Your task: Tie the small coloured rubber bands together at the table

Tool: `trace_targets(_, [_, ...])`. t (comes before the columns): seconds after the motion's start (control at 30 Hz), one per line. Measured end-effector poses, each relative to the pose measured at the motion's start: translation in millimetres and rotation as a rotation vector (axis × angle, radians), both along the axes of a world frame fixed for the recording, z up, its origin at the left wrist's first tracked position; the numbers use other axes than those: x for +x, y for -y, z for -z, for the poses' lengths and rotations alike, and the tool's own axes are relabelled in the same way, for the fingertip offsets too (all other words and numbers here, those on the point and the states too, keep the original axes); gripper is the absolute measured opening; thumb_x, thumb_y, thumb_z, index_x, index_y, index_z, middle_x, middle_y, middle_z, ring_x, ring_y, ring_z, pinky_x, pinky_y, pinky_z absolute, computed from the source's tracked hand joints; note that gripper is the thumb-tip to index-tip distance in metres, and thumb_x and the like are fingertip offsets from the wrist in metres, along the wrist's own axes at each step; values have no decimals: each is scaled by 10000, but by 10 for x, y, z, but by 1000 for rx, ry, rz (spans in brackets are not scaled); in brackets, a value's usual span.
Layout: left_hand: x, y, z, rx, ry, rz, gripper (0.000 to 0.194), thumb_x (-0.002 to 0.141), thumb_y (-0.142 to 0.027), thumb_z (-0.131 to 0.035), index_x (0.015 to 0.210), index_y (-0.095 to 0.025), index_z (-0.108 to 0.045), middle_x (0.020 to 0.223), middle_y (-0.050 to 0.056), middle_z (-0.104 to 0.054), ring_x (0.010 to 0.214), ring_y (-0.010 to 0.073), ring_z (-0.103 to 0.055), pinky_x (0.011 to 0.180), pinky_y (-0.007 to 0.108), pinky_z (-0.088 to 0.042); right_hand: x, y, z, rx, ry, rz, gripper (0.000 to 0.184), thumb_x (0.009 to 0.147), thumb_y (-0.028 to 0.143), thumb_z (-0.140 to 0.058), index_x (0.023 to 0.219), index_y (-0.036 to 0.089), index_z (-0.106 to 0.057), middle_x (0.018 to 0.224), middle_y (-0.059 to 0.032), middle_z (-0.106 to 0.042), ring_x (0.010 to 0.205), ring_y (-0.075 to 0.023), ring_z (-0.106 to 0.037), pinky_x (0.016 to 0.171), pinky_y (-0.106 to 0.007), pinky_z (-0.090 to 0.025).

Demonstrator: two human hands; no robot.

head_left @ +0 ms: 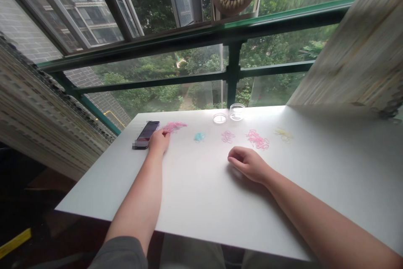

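Observation:
My left hand (pixel 159 140) is at the near edge of a loose pile of pink and purple small rubber bands (pixel 175 126). Its fingers are pinched together at the bands; whatever lies between the tips is too small to make out. Just left of that hand lies a dark phone (pixel 147 134). My right hand (pixel 247 163) hovers low over the table, fingers curled in toward the thumb, and no object shows in it. Beyond it are small heaps of turquoise bands (pixel 199 136), lilac bands (pixel 228 136), pink bands (pixel 257 139) and pale yellow bands (pixel 283 134).
Toward the back of the white table (pixel 195 193) stand a clear round container (pixel 237 111) and a shallow clear dish (pixel 219 118). Behind the table runs a green window railing (pixel 233 74). Curtains (pixel 343 50) hang at both sides.

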State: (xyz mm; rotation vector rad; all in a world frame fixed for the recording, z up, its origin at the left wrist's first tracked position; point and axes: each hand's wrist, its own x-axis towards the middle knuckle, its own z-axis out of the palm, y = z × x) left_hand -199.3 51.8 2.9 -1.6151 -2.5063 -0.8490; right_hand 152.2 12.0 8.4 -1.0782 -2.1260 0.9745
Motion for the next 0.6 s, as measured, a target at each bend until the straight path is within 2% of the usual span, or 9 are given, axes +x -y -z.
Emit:
trace_targets(0.13, [19, -15, -23, 54, -5, 9, 221, 756, -272, -517, 855, -153, -675, 923, 133, -678, 879, 248, -621, 819, 361, -465, -2, 0, 1, -7, -4, 1, 124, 781, 270, -496, 713, 183, -552, 605, 14, -534, 551, -114, -460, 533, -245, -363])
trace_targets(0.4, [142, 2, -65, 114, 73, 60, 212, 790, -267, -500, 915, -162, -636, 890, 88, -691, 818, 206, -631, 761, 322, -479, -5, 4, -5, -9, -5, -1, 123, 787, 265, -493, 708, 185, -544, 602, 18, -530, 547, -112, -460, 528, -241, -361])
trace_targets(0.47, [236, 3, -74, 151, 114, 137, 212, 795, -266, -497, 924, -163, -630, 894, 77, -687, 814, 186, -627, 762, 301, -479, -8, 8, -11, -11, -2, -1, 118, 787, 259, -492, 710, 186, -543, 601, 20, -526, 547, -110, -459, 528, -238, -361])
trace_targets(0.6, [551, 46, -94, 197, 230, 380, 224, 802, -305, -502, 918, -161, -629, 910, 63, -677, 808, 165, -617, 730, 273, -485, -14, 8, -14, -9, -8, 0, 102, 781, 244, -496, 713, 186, -546, 612, 18, -534, 556, -109, -461, 533, -236, -362])
